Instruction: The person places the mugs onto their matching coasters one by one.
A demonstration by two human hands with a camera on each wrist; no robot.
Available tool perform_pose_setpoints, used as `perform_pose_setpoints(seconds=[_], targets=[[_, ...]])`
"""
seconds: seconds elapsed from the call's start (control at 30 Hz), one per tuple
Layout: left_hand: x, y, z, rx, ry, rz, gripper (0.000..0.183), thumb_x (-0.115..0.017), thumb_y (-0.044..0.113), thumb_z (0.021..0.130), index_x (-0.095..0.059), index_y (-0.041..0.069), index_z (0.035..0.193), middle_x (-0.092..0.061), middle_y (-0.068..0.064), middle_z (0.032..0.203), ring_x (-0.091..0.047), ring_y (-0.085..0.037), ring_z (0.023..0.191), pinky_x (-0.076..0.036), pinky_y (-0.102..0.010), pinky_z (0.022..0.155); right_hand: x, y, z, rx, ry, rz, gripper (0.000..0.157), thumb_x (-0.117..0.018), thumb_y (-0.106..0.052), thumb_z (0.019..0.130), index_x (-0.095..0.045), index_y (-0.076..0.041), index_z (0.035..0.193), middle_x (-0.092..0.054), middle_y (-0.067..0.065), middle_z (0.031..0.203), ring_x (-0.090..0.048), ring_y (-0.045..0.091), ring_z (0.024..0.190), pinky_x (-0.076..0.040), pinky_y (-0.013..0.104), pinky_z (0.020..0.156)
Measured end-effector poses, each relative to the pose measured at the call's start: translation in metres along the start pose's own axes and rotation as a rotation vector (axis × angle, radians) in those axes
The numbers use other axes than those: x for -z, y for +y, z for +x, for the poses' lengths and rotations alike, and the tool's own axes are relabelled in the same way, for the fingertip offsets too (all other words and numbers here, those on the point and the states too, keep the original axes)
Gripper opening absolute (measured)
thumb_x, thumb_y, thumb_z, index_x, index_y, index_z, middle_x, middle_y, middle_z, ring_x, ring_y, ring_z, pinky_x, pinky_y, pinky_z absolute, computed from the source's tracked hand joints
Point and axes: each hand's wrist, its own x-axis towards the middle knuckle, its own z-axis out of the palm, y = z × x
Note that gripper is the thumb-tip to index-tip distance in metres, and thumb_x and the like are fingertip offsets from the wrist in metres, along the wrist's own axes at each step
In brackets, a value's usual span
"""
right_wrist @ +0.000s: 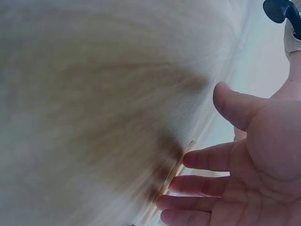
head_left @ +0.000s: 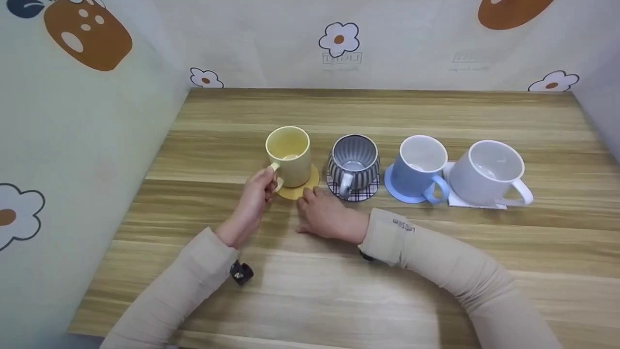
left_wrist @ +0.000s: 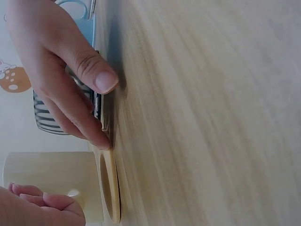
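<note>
My left hand (head_left: 254, 196) grips the handle of a pale yellow mug (head_left: 296, 168), which stands upright over a round yellow coaster (head_left: 292, 194). Fingers of my right hand (head_left: 327, 213) reach the coaster's near right edge. The left wrist view shows the coaster (left_wrist: 111, 188) edge-on against the mug's base, with a right fingertip at its rim. Fairly straight fingers, the thumb spread apart, appear on the right hand (right_wrist: 244, 165) in the right wrist view. Just beyond that hand sits a grey ribbed mug (head_left: 356, 162) on a checked round coaster (head_left: 363, 194).
Farther right, a blue mug (head_left: 417, 169) stands on a blue coaster (head_left: 404, 196). Beside it, a large white mug (head_left: 479, 177) stands on a white square coaster (head_left: 470, 202). A patterned wall (head_left: 271, 43) borders the wooden table (head_left: 310, 291) at the back.
</note>
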Motion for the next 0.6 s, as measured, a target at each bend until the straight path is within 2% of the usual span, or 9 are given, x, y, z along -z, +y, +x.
perform_pose_setpoints(seconds=[0.13, 0.27, 0.6], targets=[[0.0001, -0.0011, -0.0021, 0.010, -0.008, 0.025, 0.035, -0.038, 0.020, 0.098, -0.044, 0.015, 0.065, -0.038, 0.007, 0.059, -0.026, -0.005, 0.048, -0.021, -0.018, 0.045, -0.0012, -0.0011, 0.0003, -0.003, 0.013, 0.007, 0.057, -0.059, -0.050, 0.082, -0.059, 0.000, 0.109, -0.053, 0.015, 0.104, -0.051, 0.030, 0.096, -0.047, 0.037, 0.075], [-0.0005, -0.0012, -0.0027, 0.031, -0.008, 0.035, 0.035, -0.037, 0.021, 0.099, -0.045, 0.015, 0.065, -0.039, 0.007, 0.060, -0.026, -0.004, 0.048, -0.021, -0.018, 0.045, -0.0015, -0.0011, 0.0002, -0.016, -0.006, 0.059, 0.059, -0.060, -0.048, 0.082, -0.057, 0.002, 0.113, -0.051, 0.018, 0.110, -0.049, 0.032, 0.100, -0.051, 0.038, 0.070], [0.0001, -0.0030, -0.0021, 0.040, -0.005, 0.013, 0.034, -0.037, 0.021, 0.099, -0.045, 0.014, 0.066, -0.039, 0.008, 0.058, -0.027, -0.004, 0.047, -0.020, -0.017, 0.044, -0.0004, -0.0020, 0.0001, -0.065, -0.023, 0.094, 0.060, -0.059, -0.048, 0.083, -0.055, 0.002, 0.116, -0.050, 0.020, 0.110, -0.049, 0.032, 0.104, -0.050, 0.040, 0.078]])
